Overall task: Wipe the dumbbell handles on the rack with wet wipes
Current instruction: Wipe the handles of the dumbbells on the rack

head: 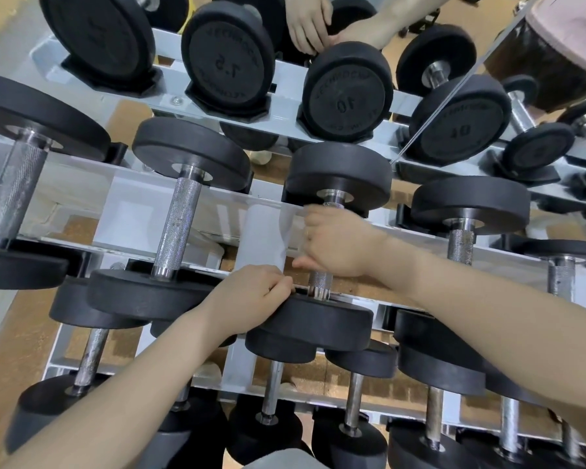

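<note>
Low in the view we see a floor (345, 377) of speckled, cork-brown material, laid in squares with thin seams between them. At the far left the same kind of surface looks plainer and more tan. A mirror edge (447, 93) runs as a thin bright slanted line across the upper right. At the top right corner stands a dark brown drum-shaped object (555, 62) with a pale pink padded top – we cannot tell what it is. A small pale rounded shape (261, 156) sits on the floor near the centre, too blurred to name. At the bottom edge a strip of grey fabric (278, 463) shows.
</note>
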Demonstrator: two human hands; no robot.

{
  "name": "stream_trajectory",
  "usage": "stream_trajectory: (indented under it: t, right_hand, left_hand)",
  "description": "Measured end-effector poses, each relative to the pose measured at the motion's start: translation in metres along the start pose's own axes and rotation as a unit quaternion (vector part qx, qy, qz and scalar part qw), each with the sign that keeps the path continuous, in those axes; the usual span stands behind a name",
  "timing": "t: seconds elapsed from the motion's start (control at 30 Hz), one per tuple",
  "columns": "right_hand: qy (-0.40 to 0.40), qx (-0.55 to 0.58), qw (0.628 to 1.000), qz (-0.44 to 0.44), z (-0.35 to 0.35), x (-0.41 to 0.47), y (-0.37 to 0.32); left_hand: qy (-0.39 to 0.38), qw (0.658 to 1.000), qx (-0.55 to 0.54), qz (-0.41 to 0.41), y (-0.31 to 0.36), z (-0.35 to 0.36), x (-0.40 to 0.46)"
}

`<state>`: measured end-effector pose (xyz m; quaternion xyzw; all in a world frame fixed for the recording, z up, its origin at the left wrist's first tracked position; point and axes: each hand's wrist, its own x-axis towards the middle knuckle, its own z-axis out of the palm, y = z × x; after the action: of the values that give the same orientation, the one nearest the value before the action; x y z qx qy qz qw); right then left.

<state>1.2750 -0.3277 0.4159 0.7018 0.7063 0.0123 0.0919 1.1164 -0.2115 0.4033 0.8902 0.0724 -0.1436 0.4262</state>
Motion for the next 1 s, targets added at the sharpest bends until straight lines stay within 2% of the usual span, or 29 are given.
stream_trajectory:
  t: [0.13, 0.17, 0.2, 0.27, 0.3, 0.33, 0.37, 0.4, 0.43, 0.5, 0.53, 0.57, 0.6, 0.63, 0.67, 0.73, 0.83, 0.87, 0.93, 1.0]
  right_hand:
    - [-0.143, -0.051, 0.985, 0.078, -0.014, 0.015, 0.002]
    - [-0.141, -0.041, 0.985, 0.092, -0.011, 0.012, -0.003]
    - [-0.117, -0.026, 0.988, 0.095, -0.011, 0.006, -0.009]
    - [0.059, 0.053, 0.992, 0.102, -0.01, -0.016, -0.019]
    - [0.133, 0.099, 0.978, 0.126, -0.007, -0.029, -0.02]
    - [0.165, 0.153, 0.959, 0.173, -0.009, -0.042, -0.021]
    - [0.179, 0.223, 0.924, 0.254, -0.011, -0.052, -0.022]
    - [0.183, 0.31, 0.862, 0.358, -0.015, -0.058, -0.024]
    - [0.182, 0.402, 0.771, 0.46, -0.015, -0.06, -0.024]
    - [0.177, 0.57, 0.537, 0.596, -0.006, -0.057, -0.015]
    - [0.174, 0.644, 0.418, 0.617, 0.001, -0.053, -0.009]
    - [0.174, 0.705, 0.318, 0.61, 0.007, -0.048, -0.004]
    - [0.174, 0.754, 0.246, 0.584, 0.012, -0.042, -0.001]
    - [0.17, 0.792, 0.198, 0.552, 0.017, -0.034, -0.002]
    - [0.165, 0.821, 0.171, 0.519, 0.02, -0.027, -0.004]
    - [0.156, 0.849, 0.138, 0.486, 0.026, -0.015, -0.007]
    - [0.14, 0.866, 0.093, 0.471, 0.03, -0.011, -0.012]
    - [0.122, 0.868, 0.098, 0.472, 0.031, -0.015, -0.017]
    - [0.058, 0.861, 0.147, 0.483, 0.035, -0.024, -0.025]
    - [0.03, 0.852, 0.17, 0.494, 0.036, -0.029, -0.027]
  left_hand:
    - [-0.011, 1.0, -0.012, -0.014, -0.001, -0.001, -0.001]
    - [-0.014, 1.0, -0.01, -0.016, -0.001, 0.0, -0.002]
    - [-0.016, 1.0, -0.007, -0.018, 0.0, 0.0, -0.001]
    - [-0.023, 0.999, -0.004, -0.022, 0.0, 0.0, -0.001]
    - [-0.026, 0.999, -0.004, -0.019, 0.0, 0.0, -0.002]
    - [-0.028, 1.0, -0.006, -0.01, 0.0, 0.001, -0.002]
    - [-0.029, 1.0, -0.007, -0.001, 0.001, 0.001, -0.003]
    - [-0.026, 1.0, -0.011, 0.008, 0.003, 0.002, -0.004]
    - [-0.023, 0.999, -0.022, 0.014, 0.006, 0.002, -0.005]
    - [-0.02, 0.998, -0.047, 0.028, 0.012, 0.002, -0.006]
    - [-0.023, 0.998, -0.052, 0.036, 0.014, 0.003, -0.005]
    - [-0.025, 0.997, -0.052, 0.041, 0.015, 0.004, -0.004]
    - [-0.023, 0.997, -0.054, 0.043, 0.015, 0.005, -0.003]
    - [-0.02, 0.997, -0.059, 0.042, 0.014, 0.005, -0.003]
    - [-0.017, 0.997, -0.065, 0.039, 0.014, 0.005, -0.002]
    - [-0.016, 0.997, -0.073, 0.034, 0.014, 0.004, -0.001]
    - [-0.014, 0.996, -0.079, 0.032, 0.014, 0.004, 0.001]
    - [-0.015, 0.996, -0.079, 0.029, 0.014, 0.004, 0.001]
    - [-0.015, 0.996, -0.079, 0.024, 0.013, 0.004, 0.002]
    - [-0.02, 0.997, -0.077, 0.022, 0.013, 0.004, 0.001]
